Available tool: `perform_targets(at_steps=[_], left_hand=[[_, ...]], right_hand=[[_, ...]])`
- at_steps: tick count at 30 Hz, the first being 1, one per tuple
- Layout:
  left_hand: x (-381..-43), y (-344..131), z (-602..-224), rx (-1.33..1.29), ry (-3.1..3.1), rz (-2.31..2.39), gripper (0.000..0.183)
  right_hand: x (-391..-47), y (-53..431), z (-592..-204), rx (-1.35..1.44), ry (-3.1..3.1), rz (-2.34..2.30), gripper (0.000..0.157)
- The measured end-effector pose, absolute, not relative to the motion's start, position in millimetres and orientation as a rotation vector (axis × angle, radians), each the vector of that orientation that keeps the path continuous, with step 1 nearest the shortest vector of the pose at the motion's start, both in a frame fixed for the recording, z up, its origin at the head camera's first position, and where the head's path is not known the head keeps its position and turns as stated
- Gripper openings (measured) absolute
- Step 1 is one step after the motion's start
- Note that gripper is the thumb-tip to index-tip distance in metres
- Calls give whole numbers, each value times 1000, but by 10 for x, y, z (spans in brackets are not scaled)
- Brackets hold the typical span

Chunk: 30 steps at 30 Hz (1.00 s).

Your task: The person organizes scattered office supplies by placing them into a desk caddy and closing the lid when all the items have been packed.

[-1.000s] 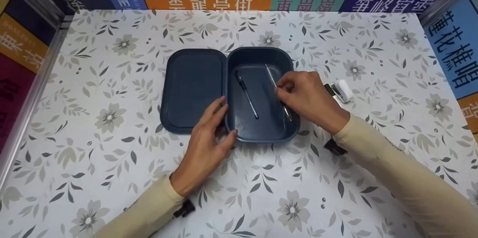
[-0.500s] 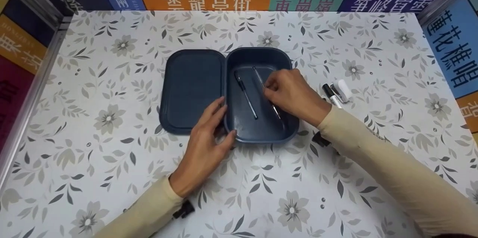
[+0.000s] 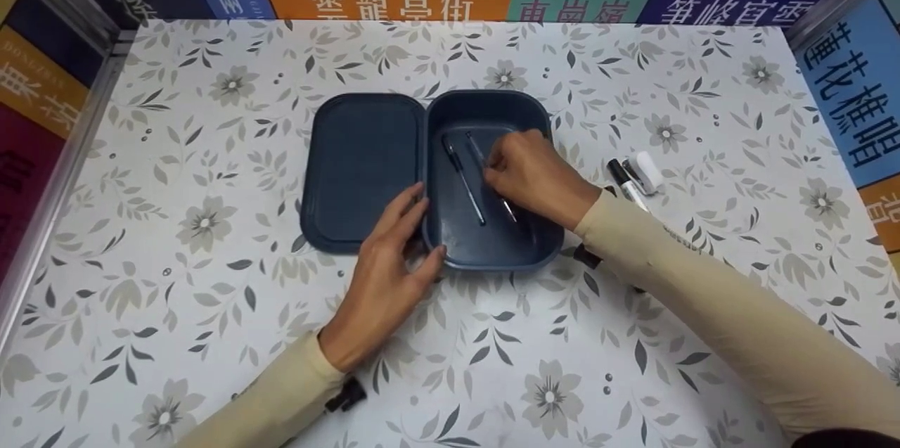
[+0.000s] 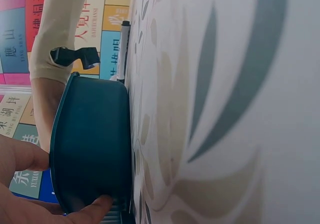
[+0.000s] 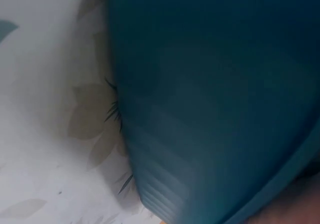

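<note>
My right hand reaches into a dark blue rectangular box, its thumb and fingers pinching a slim, clear-barrelled pen. The pen's silver tip end shows below the fingers, and its middle is hidden by them. To its left, on the box floor, lies a second pen with a black cap. My left hand touches the box's near left side with fairly straight fingers, the thumb at the corner rim. In the left wrist view these fingers press the outer wall of the box.
A matching blue lid lies flat against the box's left side. Right of the box, a black-capped white marker lies beside a white and metal stapler-like object. All rest on a floral-patterned table, with printed panels behind.
My right hand has carried the clear pen leftward and lowered it toward the black-capped pen inside the box. My left hand has stayed where it was.
</note>
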<state>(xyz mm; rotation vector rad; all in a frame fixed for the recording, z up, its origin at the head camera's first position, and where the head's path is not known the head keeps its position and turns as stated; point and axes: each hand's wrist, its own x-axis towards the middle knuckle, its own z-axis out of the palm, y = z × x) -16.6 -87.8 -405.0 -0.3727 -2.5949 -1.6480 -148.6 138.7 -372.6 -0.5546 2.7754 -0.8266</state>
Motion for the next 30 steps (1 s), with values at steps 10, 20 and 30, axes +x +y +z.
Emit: perform_targets(at_steps=[10, 20, 30], left_hand=[[-175, -876, -4069, -388, -2596, -1638, 68], [-169, -886, -4055, -380, -2596, -1654, 68], [-174, -884, -4068, -371, -2589, -1672, 69]], right_hand=[[-1502, 1364, -3753, -583, 2796, -797, 17], [-1455, 1454, -3667, -553, 2822, -877, 18], [-1350, 1575, -3580, -522, 2824, -935, 17]])
